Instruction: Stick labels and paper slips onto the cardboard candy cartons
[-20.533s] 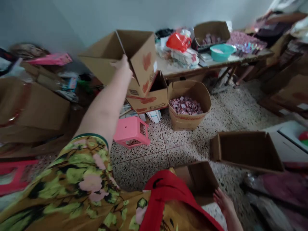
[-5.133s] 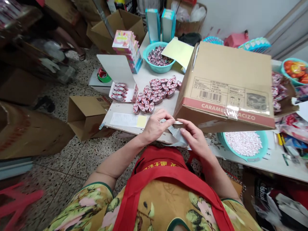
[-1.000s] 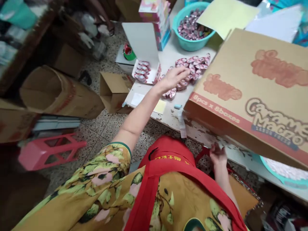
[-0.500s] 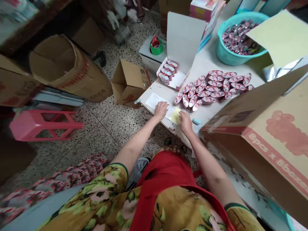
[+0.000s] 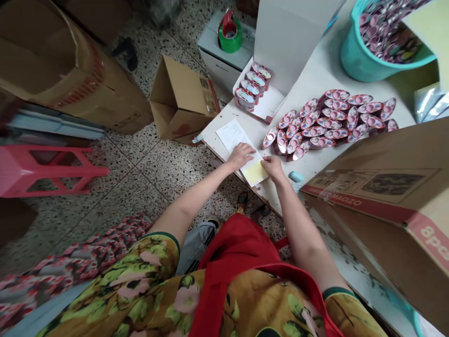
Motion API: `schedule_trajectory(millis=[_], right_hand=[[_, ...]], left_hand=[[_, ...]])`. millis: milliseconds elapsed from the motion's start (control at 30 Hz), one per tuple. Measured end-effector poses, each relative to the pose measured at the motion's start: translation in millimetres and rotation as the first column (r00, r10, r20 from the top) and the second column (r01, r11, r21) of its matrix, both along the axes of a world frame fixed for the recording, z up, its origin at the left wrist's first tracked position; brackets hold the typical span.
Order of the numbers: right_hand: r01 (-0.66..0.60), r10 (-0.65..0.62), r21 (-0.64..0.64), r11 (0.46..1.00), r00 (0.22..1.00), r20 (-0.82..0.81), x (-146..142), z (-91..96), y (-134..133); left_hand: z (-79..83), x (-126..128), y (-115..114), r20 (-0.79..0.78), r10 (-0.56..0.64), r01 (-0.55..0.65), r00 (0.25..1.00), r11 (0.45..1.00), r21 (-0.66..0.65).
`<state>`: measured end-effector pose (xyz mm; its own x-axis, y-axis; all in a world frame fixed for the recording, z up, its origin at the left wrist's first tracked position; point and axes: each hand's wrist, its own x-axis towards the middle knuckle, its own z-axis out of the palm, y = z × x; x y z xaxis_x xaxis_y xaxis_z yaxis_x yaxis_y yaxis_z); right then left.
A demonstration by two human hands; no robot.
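My left hand [image 5: 241, 155] presses down on a white printed sheet [image 5: 234, 135] lying at the near edge of the white table [image 5: 315, 77]. My right hand [image 5: 272, 166] pinches the corner of a yellow slip [image 5: 254, 173] that lies on that sheet. Just beyond the hands lies a pile of pink foil-topped candy cups [image 5: 324, 121]. An open white carton [image 5: 261, 86] holds several of the same cups. A big cardboard box [image 5: 386, 206] lies on its side at my right.
A teal basin of wrapped sweets [image 5: 382, 42] stands at the back of the table. A small blue object [image 5: 296, 176] lies by the big box. On the floor are a small open cardboard box [image 5: 180, 100], a larger box [image 5: 59, 70], a pink stool [image 5: 42, 171] and green tape [image 5: 229, 35].
Over the last second my left hand came back from the candy pile and my right hand rose from under the table; both now rest on the sheet and yellow slip.
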<state>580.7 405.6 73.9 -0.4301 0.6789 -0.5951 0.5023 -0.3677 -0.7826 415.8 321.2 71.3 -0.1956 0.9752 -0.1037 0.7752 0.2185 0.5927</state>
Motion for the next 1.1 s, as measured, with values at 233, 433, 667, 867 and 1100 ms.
schedule_trajectory(millis=[233, 433, 667, 867, 1100], right_hand=[[0.066, -0.1, -0.147, 0.987, 0.966, -0.24, 7, 6.6, -6], [0.031, -0.033, -0.009, 0.999, 0.962, -0.27, 6, 11.7, -11], [0.121, -0.12, -0.014, 0.993, 0.952, -0.282, -6, 18.8, -16], [0.159, -0.152, 0.019, 0.987, 0.965, -0.212, -7, 15.2, -15], [0.174, -0.17, 0.133, 0.976, 0.985, -0.041, 7, -12.9, -5]], left_hand=[[20.6, 26, -8, 0.131, 0.103, -0.111, 0.986, 0.992, 0.051], [39.5, 35, -5, -0.048, 0.118, -0.121, 0.992, 0.99, -0.077], [47.8, 57, -7, -0.038, 0.356, -0.358, 0.934, 0.926, -0.117], [45.0, 67, -4, -0.035, 0.462, -0.462, 0.886, 0.887, -0.013], [28.7, 27, -18, 0.412, 0.732, -0.811, 0.542, 0.585, 0.028]])
